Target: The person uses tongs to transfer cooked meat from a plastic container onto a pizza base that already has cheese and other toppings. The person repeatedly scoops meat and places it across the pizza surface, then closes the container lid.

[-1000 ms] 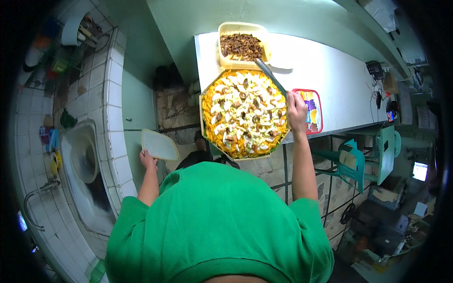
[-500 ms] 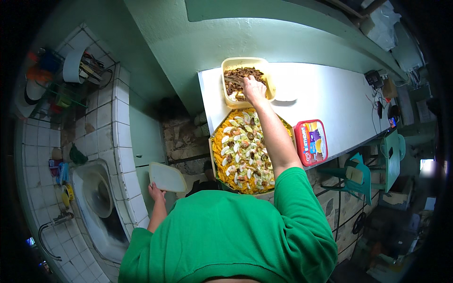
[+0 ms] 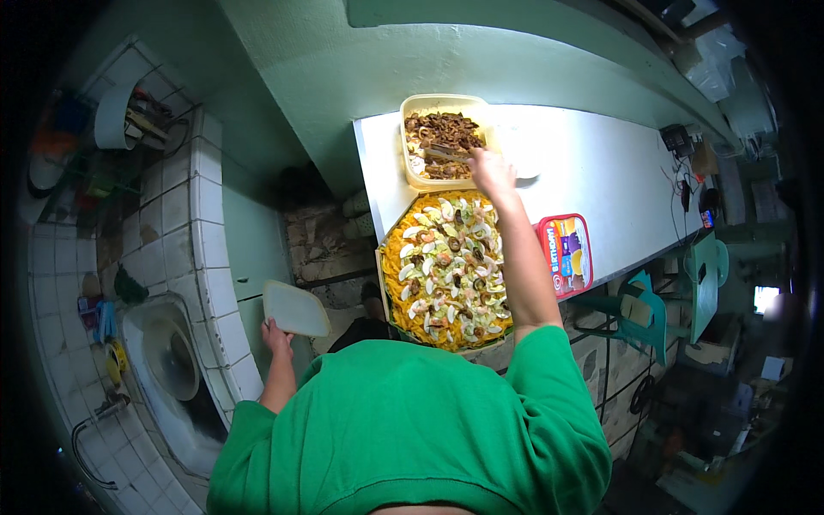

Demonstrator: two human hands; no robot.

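Our right hand (image 3: 493,174) shifts to the plastic tub's (image 3: 440,184) right edge, held utensil (image 3: 448,154) apparently gathering topping (image 3: 442,129); our left hand (image 3: 276,337) grips a lid (image 3: 294,309).

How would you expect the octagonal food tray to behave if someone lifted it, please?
The octagonal tray is probably heavy, being filled nearly to its visible edges. Loose-looking white slices scattered on top would likely slide if it tilted.

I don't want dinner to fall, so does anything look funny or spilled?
I see no spill. The big food tray looks a bit odd: it sits right at the near edge of the white table and may stick out past it, though its underside is hidden.
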